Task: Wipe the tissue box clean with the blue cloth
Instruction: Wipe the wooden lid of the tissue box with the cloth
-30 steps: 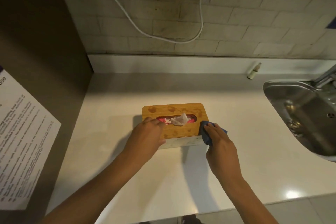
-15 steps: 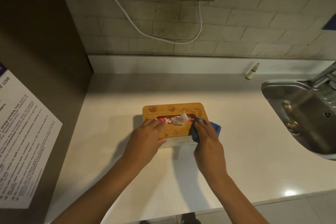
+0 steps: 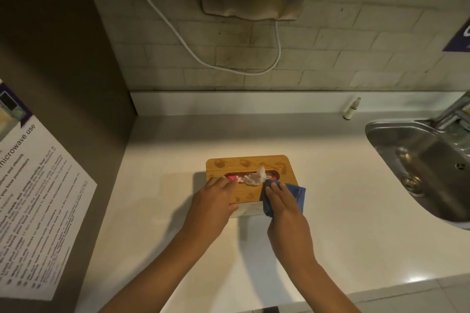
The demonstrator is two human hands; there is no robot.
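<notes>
- While the left hand (image 3: 213,201) rests on the left end of the tissue box (image 3: 250,168), its fingers lie fairly straight and close together on the wooden lid, with the thumb at the box's near side.
- The box stands on the pale counter (image 3: 330,223), about mid-way between the dark side panel and the sink (image 3: 417,160); a crumpled white tissue (image 3: 255,177) pokes from the lid's slot, with pink showing inside.
- The right hand (image 3: 283,207) presses the blue cloth (image 3: 295,195) onto the lid's near right corner, fingers straight and close together on top of it; cloth hangs over the box's edge.
- A printed notice (image 3: 38,211) on the left panel reads "microwave use"; its smaller lines are too blurred to read.
- A small bottle (image 3: 352,108) stands by the backsplash; any label is illegible.
</notes>
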